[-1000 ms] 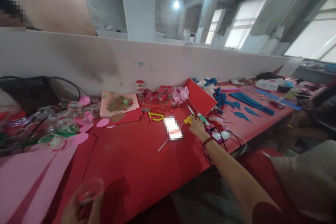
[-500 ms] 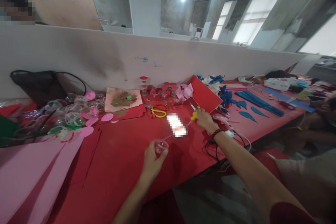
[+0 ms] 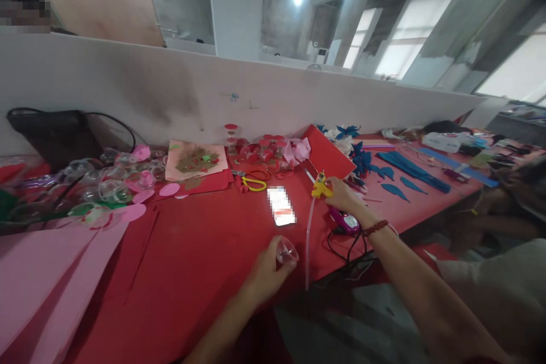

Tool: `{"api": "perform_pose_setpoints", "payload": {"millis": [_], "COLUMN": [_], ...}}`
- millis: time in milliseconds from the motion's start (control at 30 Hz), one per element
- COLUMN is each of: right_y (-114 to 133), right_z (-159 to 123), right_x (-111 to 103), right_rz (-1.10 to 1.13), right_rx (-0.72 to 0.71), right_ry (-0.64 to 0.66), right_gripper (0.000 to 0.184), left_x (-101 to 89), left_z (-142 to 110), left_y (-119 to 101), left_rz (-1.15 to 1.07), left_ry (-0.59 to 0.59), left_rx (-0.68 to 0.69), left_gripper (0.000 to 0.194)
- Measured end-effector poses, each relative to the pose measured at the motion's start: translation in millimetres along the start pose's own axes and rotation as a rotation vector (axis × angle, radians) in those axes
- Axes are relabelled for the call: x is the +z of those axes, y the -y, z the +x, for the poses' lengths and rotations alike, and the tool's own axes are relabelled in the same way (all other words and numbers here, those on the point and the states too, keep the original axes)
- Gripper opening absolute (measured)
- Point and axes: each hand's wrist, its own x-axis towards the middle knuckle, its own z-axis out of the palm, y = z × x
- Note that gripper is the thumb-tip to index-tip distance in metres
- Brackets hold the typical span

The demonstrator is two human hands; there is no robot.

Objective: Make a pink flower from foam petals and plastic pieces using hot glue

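A small clear plastic cup (image 3: 286, 250) is gripped between the thumb and fingers of my left hand (image 3: 271, 267), just above the front of the red table (image 3: 205, 239). My right hand (image 3: 340, 194), with a beaded bracelet at the wrist, is closed on a yellow hot glue gun (image 3: 321, 186). A long translucent glue stick (image 3: 307, 244) hangs down from the gun past the table's front edge. Between and behind my hands lies a phone (image 3: 281, 207) with its picture blurred out. Yellow-handled scissors (image 3: 255, 183) rest behind the phone.
Clear plastic cups (image 3: 113, 187) and pink paper sheets (image 3: 46, 278) cover the left side. Hourglass-like red-capped pieces (image 3: 260, 151) stand by the partition. Blue paper leaves (image 3: 394, 192), a purple power strip (image 3: 344, 220) and cables lie right. A person (image 3: 499, 278) sits at the right.
My left hand has brought the cup from the lower left toward the right hand. The glue gun has been lifted off the table, its glue stick swinging from lying flat to hanging down.
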Motion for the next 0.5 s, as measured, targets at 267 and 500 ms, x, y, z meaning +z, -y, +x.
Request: {"api": "perform_pose_setpoints", "payload": {"millis": [267,500], "right_y": [33,71], "right_z": [-53,-90], "right_x": [11,41], "right_rz": [1.412,1.849], "right_rx": [0.108,0.224], "right_ry": [0.182,0.372], "right_gripper": [0.039,0.028], "left_x": [-53.1,-57.5], "left_z": [-30,-51], "left_y": [27,20], "left_rz": [-0.400,-0.531], "left_ry": [-0.478,-0.521], "left_rx": [-0.100,-0.114], "left_gripper": [0.049,0.052]}}
